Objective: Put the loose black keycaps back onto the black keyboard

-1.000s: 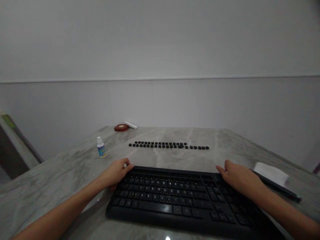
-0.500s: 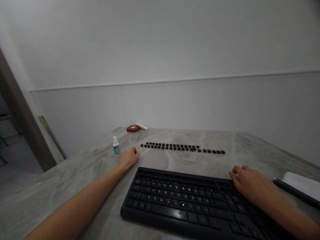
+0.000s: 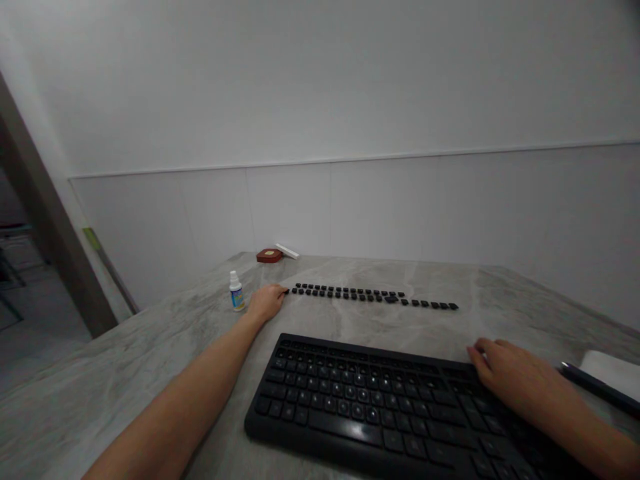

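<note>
My left hand (image 3: pixel 267 302) reaches over the grey marbled table, its thumb and fingertips closed on the black keycap (image 3: pixel 287 291) at the left end of the front row. More small black keycaps (image 3: pixel 345 295) stand in two long rows to the right of it. Across the upper right corner of a black keyboard (image 3: pixel 357 433) rests my right hand (image 3: pixel 517 370), its fingers loosely bent and apart from the thumb, with nothing visible in them. Several switch spots along the keyboard's upper row look bare of caps, though the dim light makes this hard to tell.
A small white bottle (image 3: pixel 237 292) with a blue label stands just left of my left hand. Farther back lie a reddish-brown case (image 3: pixel 269 256) and a white strip (image 3: pixel 287 251) by the wall. At right, a dark pen-like rod (image 3: pixel 600 390) lies against a white object (image 3: pixel 615 373).
My left hand has moved forward and right from bare table to the row's left end, fingers reaching onto the end keycap. My right hand stays by the keyboard corner. The view has shifted slightly.
</note>
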Demonstrator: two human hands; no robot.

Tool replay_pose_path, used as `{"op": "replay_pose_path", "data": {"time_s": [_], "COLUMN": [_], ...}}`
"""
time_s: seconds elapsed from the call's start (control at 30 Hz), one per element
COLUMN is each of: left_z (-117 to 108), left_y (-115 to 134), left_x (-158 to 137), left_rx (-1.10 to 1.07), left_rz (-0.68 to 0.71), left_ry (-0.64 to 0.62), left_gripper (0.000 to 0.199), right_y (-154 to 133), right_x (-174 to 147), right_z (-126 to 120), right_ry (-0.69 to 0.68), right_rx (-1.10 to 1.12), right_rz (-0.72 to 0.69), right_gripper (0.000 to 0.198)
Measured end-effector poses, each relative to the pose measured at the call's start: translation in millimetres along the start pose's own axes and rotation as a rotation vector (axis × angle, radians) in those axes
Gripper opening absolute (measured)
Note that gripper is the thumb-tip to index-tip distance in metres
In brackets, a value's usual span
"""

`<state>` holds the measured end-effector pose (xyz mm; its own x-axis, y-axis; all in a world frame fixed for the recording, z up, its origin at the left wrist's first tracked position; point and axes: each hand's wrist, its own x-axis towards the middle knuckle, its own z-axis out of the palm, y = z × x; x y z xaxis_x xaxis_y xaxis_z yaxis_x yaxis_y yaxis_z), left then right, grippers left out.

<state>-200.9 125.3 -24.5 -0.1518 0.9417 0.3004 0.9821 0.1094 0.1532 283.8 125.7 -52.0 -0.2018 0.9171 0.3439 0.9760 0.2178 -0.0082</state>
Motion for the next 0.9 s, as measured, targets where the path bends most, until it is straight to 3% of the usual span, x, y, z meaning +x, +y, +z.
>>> {"op": "replay_pose_path", "data": {"time_s": [0.13,0.27,0.43,0.53,0.63,0.73,0.9], "left_z": [-0.1,-9.7,-33.9,-44.6,-51.6,-56.9,-58.2], "left_y": [-0.5,0.5,2.7,-0.7,-7.5,-9.8,0.8], "left_x": [0.7,-3.1,-46.8,-87.0,-109.8,-110.1,-105.7], "left_rx": [-0.019,-0.067,-0.161,-0.273,-0.376,-0.412,-0.433], "left_rz": [-0.032,0.001,0.148,0.226,0.399,0.497,0.607], "left_ry": [0.014,-0.004,-0.041,0.039,0.074,0.185,0.253], "left_gripper": [0.028,0.021,0.017,0.02,0.017,0.023,0.042], "right_y": [-9.5,-52.6,-138.6,-185.7,-221.7,-239.8,-234.4], "right_x": [-1.9,-2.2,9.0,20.5,26.4,20.6,5.4], "right_z": [-14.3,-42.9,-64.7,-62.2,-53.6,-47.7,-52.0], "right_ry": [-0.033,-0.066,-0.157,-0.147,-0.146,-0.136,-0.174], "right_rx": [-0.166,-0.209,0.074,0.25,0.362,0.479,0.581], "right_rz": [-0.061,-0.146,-0.427,-0.512,-0.537,-0.606,-0.926], "right_gripper": [0.032,0.025,0.025,0.026,0.03,0.036,0.055]}}
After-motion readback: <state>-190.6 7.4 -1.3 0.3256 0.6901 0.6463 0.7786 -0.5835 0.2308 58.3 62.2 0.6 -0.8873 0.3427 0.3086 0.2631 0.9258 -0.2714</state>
